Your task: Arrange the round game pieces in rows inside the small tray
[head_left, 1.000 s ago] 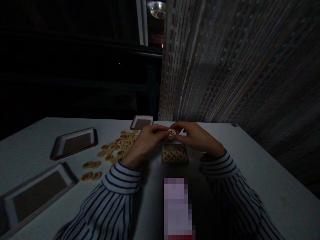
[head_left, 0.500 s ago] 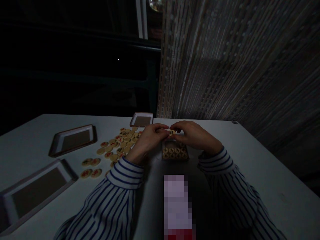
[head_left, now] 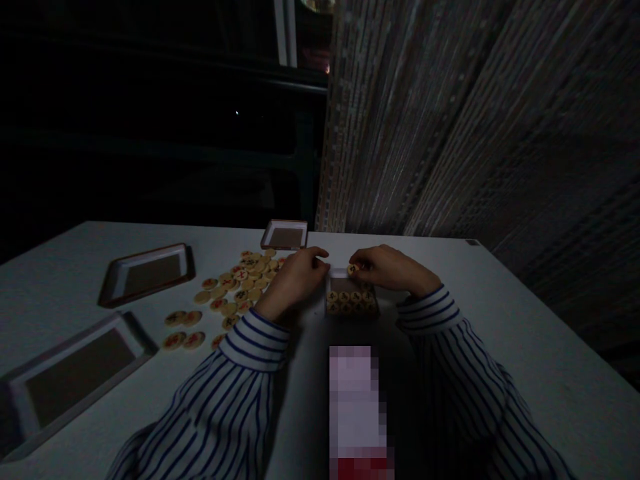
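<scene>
My right hand [head_left: 387, 268] pinches a round wooden game piece [head_left: 353, 269] with a dark mark, low over the far part of a small square box [head_left: 350, 299]. A row of like pieces fills the box's near side. My left hand [head_left: 295, 277] rests at the box's left edge with curled fingers; whether it grips the rim I cannot tell. A loose heap of round pieces [head_left: 239, 287], marked red or black, lies on the white table [head_left: 525, 333] left of my left hand. Both arms wear striped sleeves.
Three shallow dark trays stand on the table: one at the back centre [head_left: 285, 235], one at the mid left [head_left: 147, 273], one at the near left [head_left: 70, 377]. A beaded curtain [head_left: 450, 120] hangs behind the table. The room is dim.
Both hands held the piece together above the box; now my left hand has let go and dropped to the box's left edge, and my right hand has lowered the piece toward the box.
</scene>
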`<state>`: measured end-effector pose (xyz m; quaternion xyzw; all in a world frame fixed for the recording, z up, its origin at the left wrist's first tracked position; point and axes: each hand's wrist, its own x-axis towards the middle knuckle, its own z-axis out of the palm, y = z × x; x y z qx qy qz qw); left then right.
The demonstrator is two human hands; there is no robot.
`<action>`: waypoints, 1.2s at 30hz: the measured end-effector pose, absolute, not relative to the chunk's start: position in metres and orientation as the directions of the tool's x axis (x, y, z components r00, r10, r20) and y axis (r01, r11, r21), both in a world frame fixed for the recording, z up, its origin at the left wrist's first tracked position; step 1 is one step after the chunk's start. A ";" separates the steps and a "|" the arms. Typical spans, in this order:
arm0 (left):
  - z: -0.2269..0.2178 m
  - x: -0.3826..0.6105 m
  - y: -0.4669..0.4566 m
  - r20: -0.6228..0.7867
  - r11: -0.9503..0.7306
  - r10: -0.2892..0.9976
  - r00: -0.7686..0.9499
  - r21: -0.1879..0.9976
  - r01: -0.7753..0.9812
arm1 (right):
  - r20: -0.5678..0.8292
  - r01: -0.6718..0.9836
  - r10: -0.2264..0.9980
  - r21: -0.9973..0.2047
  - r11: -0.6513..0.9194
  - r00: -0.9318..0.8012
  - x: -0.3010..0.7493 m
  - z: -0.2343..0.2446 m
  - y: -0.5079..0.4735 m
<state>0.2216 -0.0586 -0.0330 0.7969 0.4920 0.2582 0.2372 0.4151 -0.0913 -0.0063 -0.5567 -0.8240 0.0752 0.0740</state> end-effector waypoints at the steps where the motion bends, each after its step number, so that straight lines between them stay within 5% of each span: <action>1: -0.032 0.222 -0.060 0.173 -0.409 0.906 0.387 0.597 0.690 | 0.024 0.912 0.932 -0.202 0.358 -0.360 0.416 -0.008 -0.090; 8: -0.036 0.223 -0.063 0.087 -0.424 0.896 0.435 0.455 0.783 | -0.071 0.944 0.948 -0.141 0.299 -0.311 0.414 -0.012 -0.090; 36: -0.045 0.222 -0.063 0.033 -0.501 0.840 0.541 0.429 0.752 | -0.143 0.940 0.930 -0.019 0.340 -0.339 0.413 -0.036 -0.080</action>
